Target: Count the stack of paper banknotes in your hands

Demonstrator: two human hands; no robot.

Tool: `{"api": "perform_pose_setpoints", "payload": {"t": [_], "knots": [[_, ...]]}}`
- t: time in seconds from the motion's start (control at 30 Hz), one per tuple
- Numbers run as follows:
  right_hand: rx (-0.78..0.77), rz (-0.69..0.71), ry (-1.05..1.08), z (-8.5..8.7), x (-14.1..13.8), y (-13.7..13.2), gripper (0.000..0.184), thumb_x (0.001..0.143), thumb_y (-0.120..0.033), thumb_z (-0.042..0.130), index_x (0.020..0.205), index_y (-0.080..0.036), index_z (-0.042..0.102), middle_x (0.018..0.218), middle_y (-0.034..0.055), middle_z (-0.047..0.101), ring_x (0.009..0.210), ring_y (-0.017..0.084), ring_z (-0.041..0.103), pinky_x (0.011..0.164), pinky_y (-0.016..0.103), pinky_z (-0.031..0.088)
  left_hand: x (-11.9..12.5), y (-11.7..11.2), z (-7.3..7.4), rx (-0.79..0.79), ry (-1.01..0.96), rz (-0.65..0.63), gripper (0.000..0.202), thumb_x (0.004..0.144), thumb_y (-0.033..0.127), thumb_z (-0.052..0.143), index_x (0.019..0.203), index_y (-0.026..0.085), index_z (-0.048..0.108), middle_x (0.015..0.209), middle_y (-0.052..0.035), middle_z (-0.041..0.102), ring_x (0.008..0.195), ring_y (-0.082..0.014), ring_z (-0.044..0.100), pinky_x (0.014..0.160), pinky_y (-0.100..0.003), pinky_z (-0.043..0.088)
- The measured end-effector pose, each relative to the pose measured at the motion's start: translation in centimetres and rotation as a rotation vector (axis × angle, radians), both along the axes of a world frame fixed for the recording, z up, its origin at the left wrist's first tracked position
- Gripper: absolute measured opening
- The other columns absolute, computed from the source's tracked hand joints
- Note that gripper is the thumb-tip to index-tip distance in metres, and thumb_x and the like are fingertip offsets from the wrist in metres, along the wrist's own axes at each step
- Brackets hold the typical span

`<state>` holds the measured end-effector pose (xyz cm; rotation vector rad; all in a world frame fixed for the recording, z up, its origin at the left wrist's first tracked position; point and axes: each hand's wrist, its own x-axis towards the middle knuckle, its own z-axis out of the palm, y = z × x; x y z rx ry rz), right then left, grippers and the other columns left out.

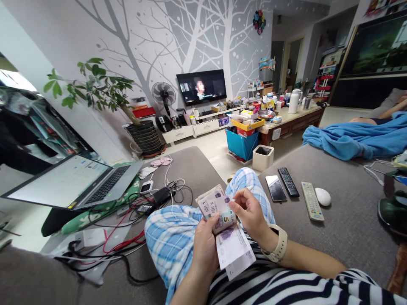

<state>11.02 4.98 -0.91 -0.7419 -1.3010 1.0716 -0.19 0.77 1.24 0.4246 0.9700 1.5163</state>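
Note:
My left hand (206, 241) grips a stack of banknotes (211, 206) above my lap, its thumb pressed on the face of the top note. A large "5" shows on that note. Two or so loose notes (234, 249) hang down from the lower edge of the stack, fanned apart toward my striped shirt. My right hand (251, 212), with a watch (278, 244) on its wrist, pinches the right upper edge of the top note between thumb and index finger. My legs are in blue checked trousers (171, 226), crossed beneath.
On the grey sofa to my right lie a phone (276, 188), a black remote (288, 182), a beige remote (312, 201) and a white mouse (323, 196). Left are an open laptop (108, 182) and tangled cables (127, 245). A blue blanket (359, 137) partly covers another person at right.

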Motion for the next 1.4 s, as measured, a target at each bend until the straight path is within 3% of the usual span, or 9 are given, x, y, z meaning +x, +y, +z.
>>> {"api": "perform_pose_setpoints", "payload": {"t": [0.17, 0.33, 0.5, 0.73, 1.4], "knots": [[-0.014, 0.005, -0.042, -0.2, 0.0, 0.0, 0.024, 0.085, -0.037, 0.061, 0.073, -0.019, 0.049, 0.062, -0.0047, 0.044, 0.056, 0.01, 0.039, 0.053, 0.024, 0.032, 0.0, -0.2, -0.5, 0.033, -0.045, -0.022, 0.054, 0.065, 0.015, 0.071, 0.117, 0.016, 0.057, 0.09, -0.007, 0.074, 0.078, -0.0255, 0.071, 0.073, -0.037, 0.056], [-0.004, -0.01, -0.056, -0.2, 0.1, 0.1, 0.028, 0.087, -0.037, 0.058, 0.068, -0.019, 0.048, 0.061, -0.0047, 0.042, 0.056, 0.011, 0.038, 0.052, 0.025, 0.031, 0.1, -0.1, -0.1, -0.005, -0.066, 0.019, 0.036, 0.072, 0.017, 0.065, 0.108, 0.012, 0.062, 0.087, -0.0084, 0.074, 0.077, -0.0232, 0.07, 0.077, -0.037, 0.055], [0.017, -0.002, -0.049, -0.2, 0.1, -0.2, 0.028, 0.088, -0.036, 0.056, 0.068, -0.019, 0.049, 0.06, -0.0048, 0.042, 0.055, 0.01, 0.038, 0.052, 0.025, 0.03, -0.1, 0.4, -0.7, 0.001, -0.116, 0.059, 0.025, 0.078, 0.024, 0.061, 0.099, 0.011, 0.066, 0.09, -0.0083, 0.074, 0.083, -0.0213, 0.069, 0.081, -0.034, 0.054], [0.106, 0.03, -0.035, 0.0, 0.2, -0.6, 0.028, 0.089, -0.033, 0.055, 0.066, -0.018, 0.05, 0.059, -0.0041, 0.043, 0.056, 0.011, 0.038, 0.054, 0.025, 0.031, -0.4, 0.6, -1.5, 0.015, -0.055, 0.026, 0.019, 0.076, 0.03, 0.062, 0.085, 0.014, 0.068, 0.079, -0.0041, 0.072, 0.071, -0.0177, 0.067, 0.073, -0.03, 0.053], [0.077, 0.066, -0.013, -0.2, 0.1, -0.8, 0.025, 0.09, -0.037, 0.053, 0.074, -0.018, 0.055, 0.061, -0.0033, 0.046, 0.056, 0.011, 0.039, 0.052, 0.024, 0.031, -0.2, 0.3, -1.2, 0.021, -0.015, 0.012, 0.02, 0.07, 0.026, 0.061, 0.086, 0.015, 0.068, 0.085, -0.0051, 0.074, 0.078, -0.021, 0.068, 0.073, -0.032, 0.054]]}}
